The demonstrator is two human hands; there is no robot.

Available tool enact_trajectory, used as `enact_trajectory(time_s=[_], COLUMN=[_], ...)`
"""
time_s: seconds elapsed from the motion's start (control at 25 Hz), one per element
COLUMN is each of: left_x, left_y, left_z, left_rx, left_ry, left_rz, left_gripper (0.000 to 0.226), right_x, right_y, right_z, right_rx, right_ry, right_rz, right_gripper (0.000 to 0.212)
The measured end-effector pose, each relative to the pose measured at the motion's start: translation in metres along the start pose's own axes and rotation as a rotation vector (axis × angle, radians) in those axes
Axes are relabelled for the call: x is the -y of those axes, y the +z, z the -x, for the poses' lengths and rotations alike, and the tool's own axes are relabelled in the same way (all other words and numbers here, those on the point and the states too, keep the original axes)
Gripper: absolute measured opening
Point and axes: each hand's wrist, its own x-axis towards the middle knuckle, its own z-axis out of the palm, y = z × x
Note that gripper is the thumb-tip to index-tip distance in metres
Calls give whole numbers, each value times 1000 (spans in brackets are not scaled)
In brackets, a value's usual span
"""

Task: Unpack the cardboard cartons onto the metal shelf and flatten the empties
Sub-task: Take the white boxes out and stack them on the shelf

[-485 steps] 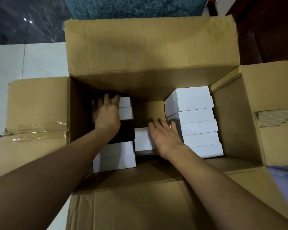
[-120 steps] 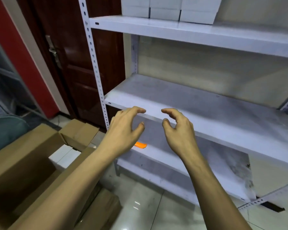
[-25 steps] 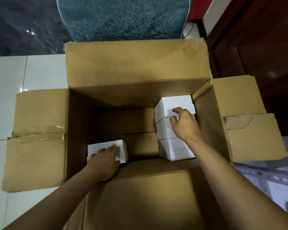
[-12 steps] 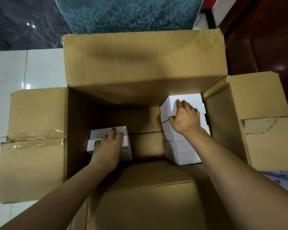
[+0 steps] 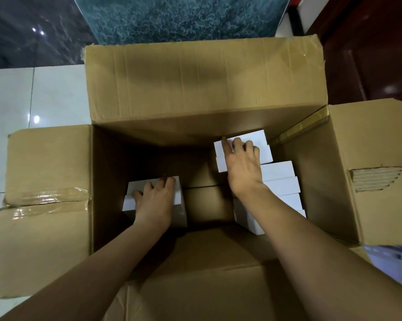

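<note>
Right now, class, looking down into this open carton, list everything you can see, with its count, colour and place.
cardboard carton: one, brown, centre, flaps open
left white boxes: two showing, white, inside carton, left
right white boxes: at least five, white, inside carton, right
clear tape: one strip, shiny, left flap
patterned mat: one, teal, beyond carton
floor tiles: several, white, left of carton
wooden door: one, dark brown, upper right
left hand: one, grips top of left white boxes
right hand: one, grips top of right white boxes
</note>
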Motion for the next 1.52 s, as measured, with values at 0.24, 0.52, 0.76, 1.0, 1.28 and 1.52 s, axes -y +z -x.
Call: enact_trajectory(time_s=[0.24,0.52,0.76,1.0,1.28,1.52], left_x=[3,12,12,11,3,-18], left_y=[0,8,3,-32,-63,-86], left_z=[-5,-12,3,33,91,142], left_rx=[-20,45,-98,-286,-445,-583], left_ry=[5,10,30,105,178,211], left_rz=[-30,133,247,286,386,449], left_gripper=[92,102,95,91,87,85], right_x=[1,-10,-12,-29,-45,-61], right_y=[-7,-5,-31,-61,-104,-146], right_z=[-5,-1,18,57,121,186], right_rx=[5,-40,-50,-193,-303,-393], right_ry=[34,-19,-65,-29,-4,95], right_rz=[66,5,-110,-179,-263,-394], right_gripper=[83,89,92,91,92,94])
